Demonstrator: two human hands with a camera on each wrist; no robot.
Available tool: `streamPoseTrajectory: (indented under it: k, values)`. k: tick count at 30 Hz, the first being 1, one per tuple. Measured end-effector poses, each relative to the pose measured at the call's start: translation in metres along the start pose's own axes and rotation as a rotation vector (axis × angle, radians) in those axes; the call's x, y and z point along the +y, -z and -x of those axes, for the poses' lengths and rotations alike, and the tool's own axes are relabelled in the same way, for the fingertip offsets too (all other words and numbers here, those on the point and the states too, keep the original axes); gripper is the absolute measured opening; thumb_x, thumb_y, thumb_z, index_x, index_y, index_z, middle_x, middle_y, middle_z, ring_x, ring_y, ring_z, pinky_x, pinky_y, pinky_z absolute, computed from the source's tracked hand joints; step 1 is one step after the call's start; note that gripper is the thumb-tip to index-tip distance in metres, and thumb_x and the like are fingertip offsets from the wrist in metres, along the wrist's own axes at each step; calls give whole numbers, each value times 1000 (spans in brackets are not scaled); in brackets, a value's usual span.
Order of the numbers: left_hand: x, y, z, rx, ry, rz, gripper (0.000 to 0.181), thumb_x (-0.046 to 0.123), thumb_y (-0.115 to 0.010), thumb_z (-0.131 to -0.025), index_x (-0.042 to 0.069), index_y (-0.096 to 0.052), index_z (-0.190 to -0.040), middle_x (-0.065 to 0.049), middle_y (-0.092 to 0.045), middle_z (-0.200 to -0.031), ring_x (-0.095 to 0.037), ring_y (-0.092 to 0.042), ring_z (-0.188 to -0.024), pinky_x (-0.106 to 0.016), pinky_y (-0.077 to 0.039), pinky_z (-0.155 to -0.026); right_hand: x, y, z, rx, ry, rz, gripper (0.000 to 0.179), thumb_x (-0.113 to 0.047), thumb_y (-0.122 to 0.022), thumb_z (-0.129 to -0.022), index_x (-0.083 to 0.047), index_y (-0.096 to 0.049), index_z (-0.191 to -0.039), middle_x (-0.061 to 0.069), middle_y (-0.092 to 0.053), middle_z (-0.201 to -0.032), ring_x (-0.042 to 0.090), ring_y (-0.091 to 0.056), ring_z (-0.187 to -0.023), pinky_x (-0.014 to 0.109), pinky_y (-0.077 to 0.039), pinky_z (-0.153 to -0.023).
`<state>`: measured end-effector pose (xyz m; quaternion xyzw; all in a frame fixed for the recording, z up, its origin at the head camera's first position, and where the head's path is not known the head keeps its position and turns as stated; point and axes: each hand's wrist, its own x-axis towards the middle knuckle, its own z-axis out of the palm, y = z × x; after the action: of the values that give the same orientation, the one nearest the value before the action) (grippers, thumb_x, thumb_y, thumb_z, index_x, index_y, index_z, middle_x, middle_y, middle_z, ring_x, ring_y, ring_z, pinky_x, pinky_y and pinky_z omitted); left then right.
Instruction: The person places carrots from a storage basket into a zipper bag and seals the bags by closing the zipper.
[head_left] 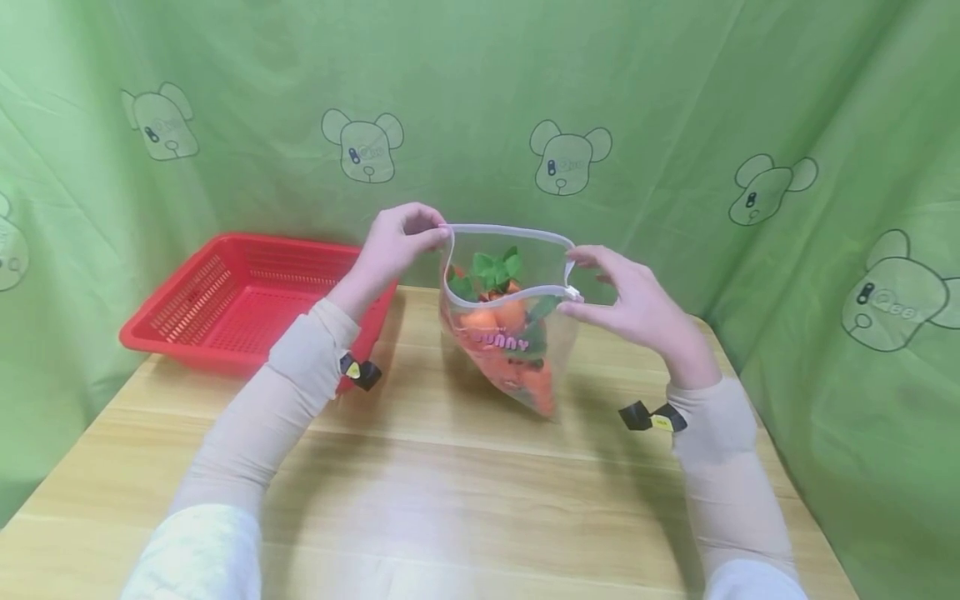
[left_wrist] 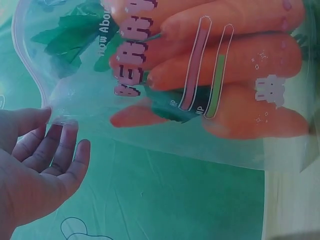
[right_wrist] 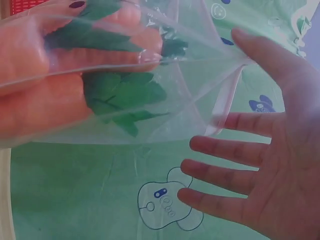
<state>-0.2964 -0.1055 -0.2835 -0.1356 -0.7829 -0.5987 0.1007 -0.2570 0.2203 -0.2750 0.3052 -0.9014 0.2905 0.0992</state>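
Observation:
A clear zip bag point(head_left: 566, 350) with a pale zip edge and pink lettering hangs at the middle of the head view, its mouth spread wide. Inside lie several orange carrots point(left_wrist: 225, 65) with green leaves point(right_wrist: 122, 95). My left hand point(head_left: 397, 242) pinches the mouth's left corner between thumb and fingers. At the opposite corner, my right hand point(head_left: 630, 300) has its fingers extended, the thumb beside the zip slider point(head_left: 573, 293) and the index finger at the far rim. The bag's lower corner points down close over the table.
A red plastic basket point(head_left: 255, 360) with slotted walls stands on the wooden table point(head_left: 450, 500), left of the bag and partly behind my left forearm. Green curtains point(head_left: 465, 67) printed with bear heads enclose the back and sides.

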Motion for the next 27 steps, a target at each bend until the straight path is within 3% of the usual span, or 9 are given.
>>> streamPoseTrajectory:
  k: [10,15,17,23,27]
  values:
    - [0,8,8,-6,-23,20,13,14,-69,-90,7,-65,-99,0,-67,-92,-13,-62,-87,-27,-52,-83,18,-1,-4,165,64,-23,39,-17,-71,-89,-5,-61,-125,13,-68,-120,26,-65,-110,39,-52,-99]
    - [0,13,12,12,-20,38,12,13,-69,-90,7,-64,-99,1,-67,-91,-14,-62,-88,-31,-53,-84,23,-1,-8,304,76,24,20,-11,-70,-89,-4,-69,-108,11,-73,-105,-3,-64,-94,15,-53,-89]
    - [0,14,12,17,-15,41,11,13,-69,-90,8,-64,-98,2,-66,-90,-13,-62,-88,-33,-53,-85,24,-2,-10,329,84,34,15,-9,-70,-88,-4,-70,-103,11,-73,-101,-7,-61,-90,10,-50,-85]
    - [0,13,13,11,-6,52,13,13,-68,-90,5,-64,-100,2,-65,-91,-13,-61,-89,-37,-53,-88,21,-10,-13,325,158,12,16,-2,-72,-85,2,-70,-100,16,-73,-99,27,-71,-90,3,-46,-84]
    - [1,11,11,28,-6,53,14,12,-68,-90,4,-64,-100,0,-66,-92,-13,-60,-87,-37,-53,-85,18,-13,-16,366,167,15,12,-1,-69,-86,3,-70,-97,18,-73,-96,29,-70,-86,3,-48,-81]
